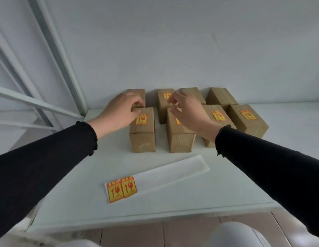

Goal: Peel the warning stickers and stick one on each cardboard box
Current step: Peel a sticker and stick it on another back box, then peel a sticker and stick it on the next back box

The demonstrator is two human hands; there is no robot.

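Several small cardboard boxes stand in two rows on the white table [226, 189]. The front left box [142, 134], the back second box [165, 104], and the two front right boxes [248, 120] show yellow-and-red warning stickers on top. The two back right boxes [221, 97] show bare tops. My left hand [122, 111] rests with curled fingers on the back left box [137, 93], where a sticker edge peeks out. My right hand [187, 111] hovers over the front middle box [180, 138], fingers loosely bent, nothing visibly held. A white backing strip [173, 172] with two stickers [122, 190] lies near the front.
A white wall rises right behind the boxes. A white metal frame with diagonal bars [48, 72] stands at the left. The table's front edge runs near the bottom, with a wooden floor [173, 232] and a white rounded object [239, 236] below it.
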